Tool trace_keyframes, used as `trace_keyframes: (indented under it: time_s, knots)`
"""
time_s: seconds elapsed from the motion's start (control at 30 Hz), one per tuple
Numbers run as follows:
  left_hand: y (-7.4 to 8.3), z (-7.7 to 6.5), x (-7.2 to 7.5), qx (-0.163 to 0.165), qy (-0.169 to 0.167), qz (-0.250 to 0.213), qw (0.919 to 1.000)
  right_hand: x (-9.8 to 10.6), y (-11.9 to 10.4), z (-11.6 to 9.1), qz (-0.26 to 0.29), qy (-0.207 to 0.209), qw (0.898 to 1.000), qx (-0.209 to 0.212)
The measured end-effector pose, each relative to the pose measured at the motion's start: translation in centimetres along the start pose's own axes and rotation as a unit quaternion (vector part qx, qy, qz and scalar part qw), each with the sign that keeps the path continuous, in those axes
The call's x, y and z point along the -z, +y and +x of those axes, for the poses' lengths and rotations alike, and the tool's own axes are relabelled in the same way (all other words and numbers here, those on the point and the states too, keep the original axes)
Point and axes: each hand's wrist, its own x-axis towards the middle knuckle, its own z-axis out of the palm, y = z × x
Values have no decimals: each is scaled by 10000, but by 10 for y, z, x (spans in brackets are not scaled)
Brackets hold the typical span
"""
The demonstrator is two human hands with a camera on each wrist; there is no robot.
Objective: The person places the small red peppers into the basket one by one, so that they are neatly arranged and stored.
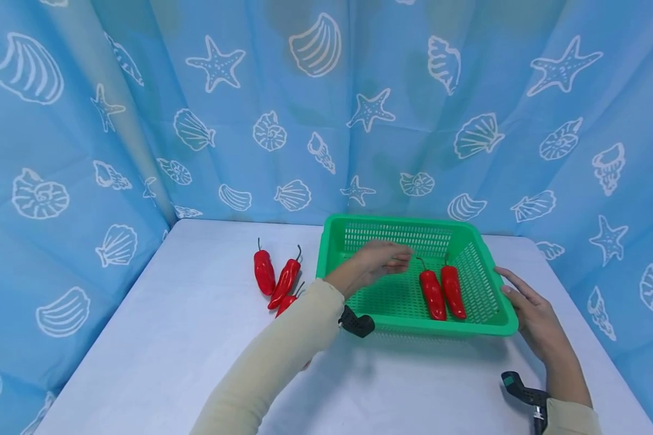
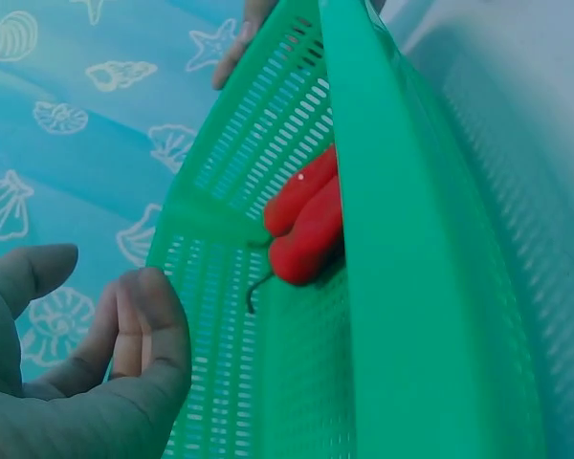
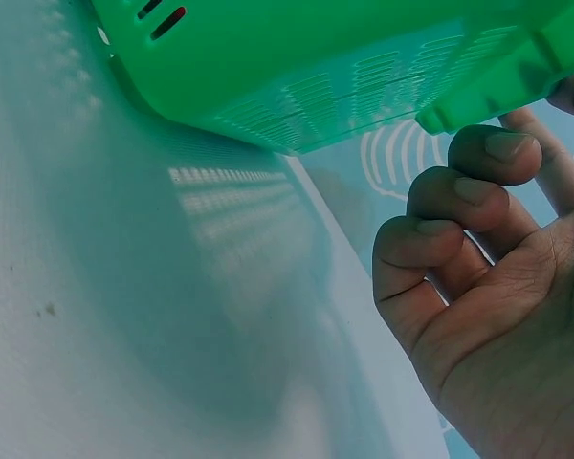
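Note:
A green plastic basket [image 1: 392,323] stands on the white table with two red peppers [image 1: 433,295] lying side by side in its right half. My left hand [image 1: 378,263] is over the basket's left part, its fingers bent and thumb apart, with nothing between them in the left wrist view. At the basket's right rim, my right hand [image 1: 536,317] holds the edge with thumb and index finger. The other fingers [image 3: 435,239] of that hand are curled below the rim. Left of the basket lie three more red peppers [image 1: 285,283], the nearest partly hidden by the left sleeve.
The white table [image 1: 158,338] reaches back to a blue curtain [image 1: 326,109] printed with white shells and starfish, which also hangs along both sides. A black wrist camera mount [image 1: 357,322] on the left wrist is close to the basket's front rim.

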Motion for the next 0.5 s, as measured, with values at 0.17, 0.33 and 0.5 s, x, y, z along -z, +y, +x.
trace_keyframes:
  time_s: [0.17,0.33,0.5]
  knots:
    - [2,-9,10,-129,-116,75,9998,0,0,0,96,-15,9999,-25]
    - [3,-18,17,-274,-190,183,9993,-1,-1,-1,26,-6,10000,-30]
    - [2,-26,27,-413,-154,98,9990,-1,-1,-1,40,-13,10000,25]
